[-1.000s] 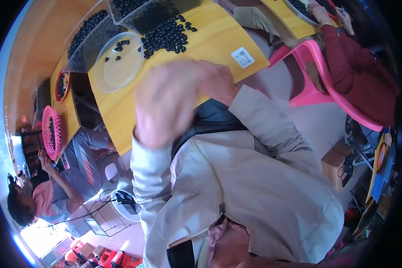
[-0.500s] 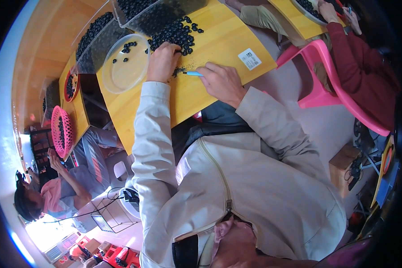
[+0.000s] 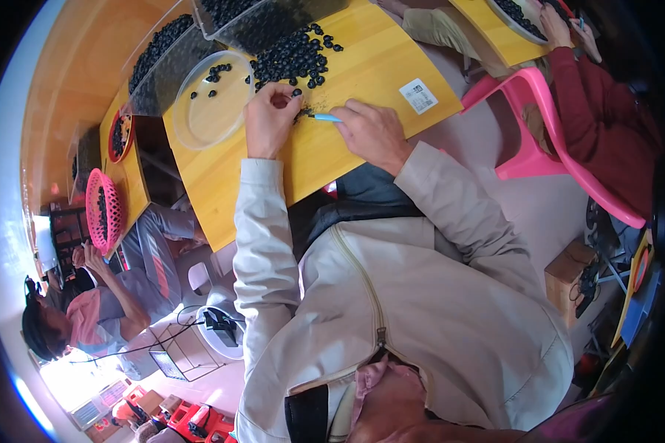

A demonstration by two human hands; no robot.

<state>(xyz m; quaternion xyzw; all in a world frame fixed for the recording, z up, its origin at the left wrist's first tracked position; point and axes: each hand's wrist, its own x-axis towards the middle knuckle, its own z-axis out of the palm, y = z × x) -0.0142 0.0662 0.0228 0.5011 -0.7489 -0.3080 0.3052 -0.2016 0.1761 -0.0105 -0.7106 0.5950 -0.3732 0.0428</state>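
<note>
My left hand is over the yellow table, thumb and forefinger pinching a small black round piece. In my right hand is a slim light-blue-handled tool with a dark tip. That tip points left, close beside the left fingers; whether it touches the piece I cannot tell. Dark crumbs lie on the tabletop under the fingers. Just beyond my left hand spreads a loose heap of black round pieces. To the left is a shallow round translucent tray with several such pieces.
Clear plastic bins full of black pieces stand at the table's far side. A white label is on its right part. A pink chair and a person in a dark red sleeve are right. Another person sits left, near a pink basket.
My left hand has drawn back from the heap's edge toward me, and a black piece now shows in its pinch. My right hand keeps the tool in nearly the same place.
</note>
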